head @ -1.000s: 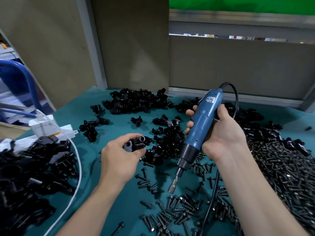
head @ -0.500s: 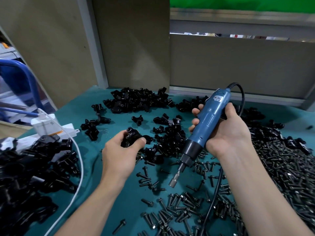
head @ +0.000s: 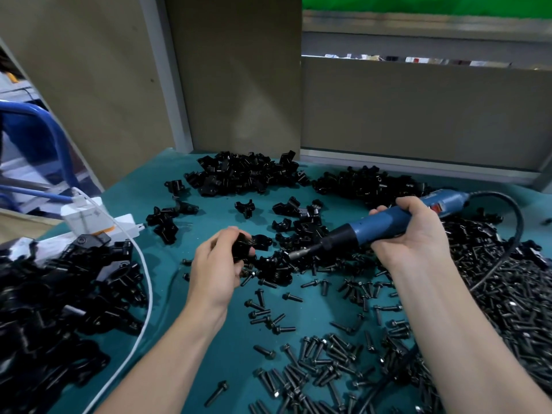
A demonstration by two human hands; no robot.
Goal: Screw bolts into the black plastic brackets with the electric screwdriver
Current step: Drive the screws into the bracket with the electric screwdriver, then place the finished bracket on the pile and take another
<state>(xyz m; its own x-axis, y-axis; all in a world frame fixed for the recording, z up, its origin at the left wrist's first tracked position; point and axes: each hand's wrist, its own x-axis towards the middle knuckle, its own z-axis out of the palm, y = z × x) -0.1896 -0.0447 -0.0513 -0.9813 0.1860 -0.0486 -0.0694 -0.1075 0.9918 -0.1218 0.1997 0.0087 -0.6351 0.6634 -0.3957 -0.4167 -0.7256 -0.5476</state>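
Right, writing first: the electric screwdriver (head: 385,222) carries a pale label and a red patch near its rear end, both too blurred to read, and the faint print on the white charger (head: 86,216) at the left is no clearer. Room next: the teal table (head: 179,297) runs back to beige panels (head: 233,85), with a pile of black brackets (head: 245,174) along that far edge, a heap of black parts (head: 59,294) crowding the left edge beside a white cable (head: 148,294), and a dense heap of bolts (head: 522,309) filling the right side; the barest stretch of table sits between the forearms, dotted with loose bolts (head: 268,316). At centre, the left hand (head: 219,264) pinches one bracket (head: 240,248) in curled fingers. The right hand (head: 409,234) is wrapped round the screwdriver's blue body, tool lying near level, its bit (head: 298,253) pointing left at that bracket, close by, though I cannot tell whether they touch. Its black cord (head: 520,231) loops away over the bolt heap.
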